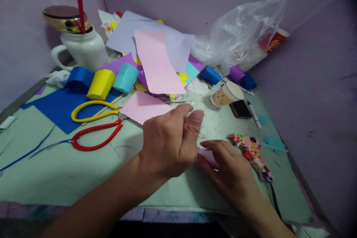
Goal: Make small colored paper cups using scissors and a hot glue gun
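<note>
Paper (210,158) is located above the near part of the table (69,178), clamped between the thumb and fingers of the right hand (235,167). Left hand (167,141) is positioned beside it, fingers curled; their grip cannot be determined. Scissors (118,122) lie left, handles apart. Cup (225,95) sits beside the phone (240,109).

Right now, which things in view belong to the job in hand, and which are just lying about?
Likely in the job: pale paper held by the right hand, left hand beside it; pink sheets; scissors; coloured cup-shaped pieces; what looks like a glue gun.

Apparently just lying about: white mug; phone; plastic bag; crumpled white scrap.
</note>
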Demonstrator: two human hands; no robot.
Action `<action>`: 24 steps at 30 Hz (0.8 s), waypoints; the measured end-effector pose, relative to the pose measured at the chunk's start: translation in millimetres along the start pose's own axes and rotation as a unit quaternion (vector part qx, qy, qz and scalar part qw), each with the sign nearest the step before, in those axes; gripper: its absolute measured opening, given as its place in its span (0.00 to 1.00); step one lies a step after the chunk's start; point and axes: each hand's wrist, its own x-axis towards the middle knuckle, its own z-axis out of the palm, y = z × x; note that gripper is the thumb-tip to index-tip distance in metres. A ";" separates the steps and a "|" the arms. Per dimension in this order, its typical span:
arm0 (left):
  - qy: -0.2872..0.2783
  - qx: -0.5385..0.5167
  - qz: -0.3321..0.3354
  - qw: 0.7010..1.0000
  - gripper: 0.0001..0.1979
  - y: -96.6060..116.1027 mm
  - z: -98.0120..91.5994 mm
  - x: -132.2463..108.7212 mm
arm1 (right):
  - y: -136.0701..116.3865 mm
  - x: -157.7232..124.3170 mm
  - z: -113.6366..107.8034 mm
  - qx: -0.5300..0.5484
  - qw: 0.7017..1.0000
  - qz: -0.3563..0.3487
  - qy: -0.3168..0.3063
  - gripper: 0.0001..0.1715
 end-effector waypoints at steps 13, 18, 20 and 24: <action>-0.163 -0.293 -0.348 0.875 0.10 -7.7 9.9 13.4 | 23.5 15.5 -42.7 0.099 0.971 -0.194 0.094 0.22; -0.165 -0.294 -0.363 0.869 0.09 -12.9 13.7 14.7 | 33.6 6.2 -38.9 0.134 0.965 -0.182 -0.130 0.12; -0.170 -0.297 -0.368 0.865 0.09 -13.0 13.5 15.1 | 36.2 4.2 -34.7 0.142 0.961 -0.169 -0.167 0.10; -0.177 -0.292 -0.386 0.857 0.08 -11.6 17.8 14.1 | 38.0 6.4 -27.8 0.133 0.959 -0.143 -0.203 0.09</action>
